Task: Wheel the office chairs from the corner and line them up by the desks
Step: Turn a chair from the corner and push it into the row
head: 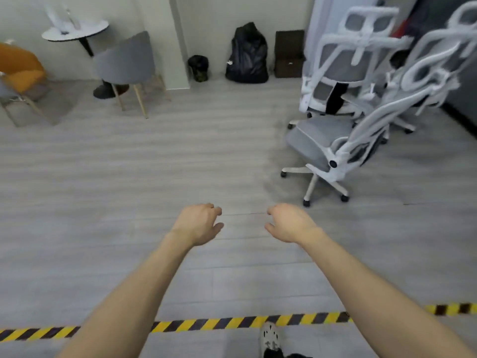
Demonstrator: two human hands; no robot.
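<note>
Bare hands out, chairs ahead-right

Left grip (198,224) and right grip (290,223) are loosely curled, half-open, holding nothing; white mesh office chairs (333,140) stand beyond the right grip.

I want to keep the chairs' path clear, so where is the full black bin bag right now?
In the head view, the black bin bag sits on the floor against the back wall, between a small dark bin on its left and a brown box on its right.

Pale grey plank floor (154,164) runs to a light far wall (219,21), with striped hazard tape (232,322) crossing near. Far left stand a round table (74,32), a grey armchair (126,60) and an orange chair (20,68). A black bag (247,55) leans against the far wall.
</note>
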